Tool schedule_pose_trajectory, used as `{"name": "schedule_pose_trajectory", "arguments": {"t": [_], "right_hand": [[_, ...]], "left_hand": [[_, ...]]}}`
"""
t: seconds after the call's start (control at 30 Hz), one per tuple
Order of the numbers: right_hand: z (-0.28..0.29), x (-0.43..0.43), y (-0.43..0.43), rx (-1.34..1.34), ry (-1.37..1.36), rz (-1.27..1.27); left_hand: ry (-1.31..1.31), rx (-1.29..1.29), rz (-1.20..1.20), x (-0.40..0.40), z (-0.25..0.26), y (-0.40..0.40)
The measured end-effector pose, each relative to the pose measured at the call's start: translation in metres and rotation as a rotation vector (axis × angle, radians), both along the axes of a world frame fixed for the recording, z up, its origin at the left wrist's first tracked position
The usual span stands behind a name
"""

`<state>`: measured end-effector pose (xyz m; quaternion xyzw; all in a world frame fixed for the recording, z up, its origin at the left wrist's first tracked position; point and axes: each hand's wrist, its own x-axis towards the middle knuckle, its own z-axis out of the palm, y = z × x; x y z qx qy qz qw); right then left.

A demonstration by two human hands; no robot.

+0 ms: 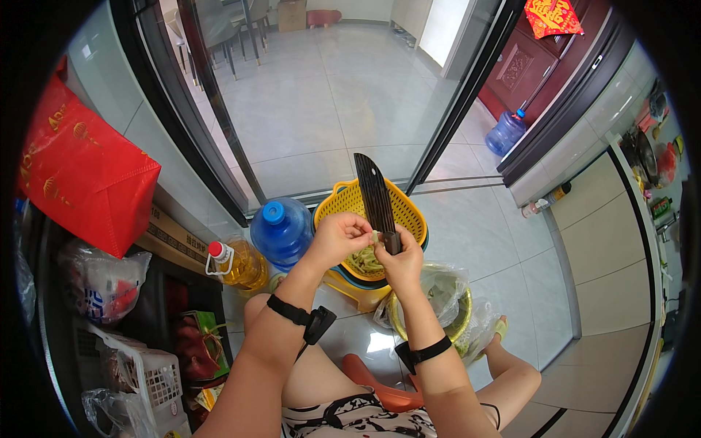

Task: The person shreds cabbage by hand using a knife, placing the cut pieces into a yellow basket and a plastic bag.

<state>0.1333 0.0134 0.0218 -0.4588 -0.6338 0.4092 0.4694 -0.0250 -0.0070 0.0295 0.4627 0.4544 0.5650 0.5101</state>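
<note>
My right hand grips the dark handle of a kitchen knife. Its black, ridged blade points up and away from me. Between the fingertips of my left hand is a small pale green vegetable piece, close beside the knife's handle end. Both hands are above a yellow plastic colander, which holds cut green vegetable strips. The colander sits in a darker basin on a yellow stool. My fingers partly hide the vegetable piece.
Left of the colander stand a blue water jug and an oil bottle. A bag-lined waste bin is at the right. A rack with a white basket and a red bag borders my left. Glass sliding doors stand ahead.
</note>
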Motion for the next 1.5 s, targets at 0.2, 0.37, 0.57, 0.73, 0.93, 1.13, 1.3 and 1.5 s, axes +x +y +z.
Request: {"name": "schedule_pose_trajectory", "arguments": {"t": [0.2, 0.37, 0.57, 0.73, 0.93, 1.13, 1.3, 1.5], "right_hand": [[0.005, -0.001, -0.003, 0.134, -0.104, -0.05], [0.013, -0.001, -0.005, 0.186, -0.143, -0.082], [0.019, 0.0, -0.005, 0.3, -0.225, -0.073], [0.015, 0.0, -0.008, 0.336, -0.19, -0.086], [0.007, 0.009, -0.025, 0.194, -0.011, -0.169], [0.014, 0.014, -0.047, 0.216, -0.059, -0.136], [0.023, 0.016, -0.053, 0.243, -0.112, -0.136], [0.008, 0.019, -0.05, 0.176, -0.041, -0.179]], "left_hand": [[0.212, 0.118, 0.095, 0.009, -0.003, -0.001], [0.135, 0.049, 0.112, 0.016, 0.001, -0.002], [0.212, 0.096, 0.189, 0.016, -0.002, -0.002], [0.148, 0.121, 0.25, 0.015, -0.004, -0.001], [0.239, 0.178, 0.325, 0.009, -0.009, 0.003], [0.044, 0.143, 0.296, 0.008, -0.013, 0.007], [-0.034, 0.088, 0.166, 0.008, -0.013, 0.006], [-0.048, 0.214, 0.225, 0.013, -0.017, 0.006]]}}
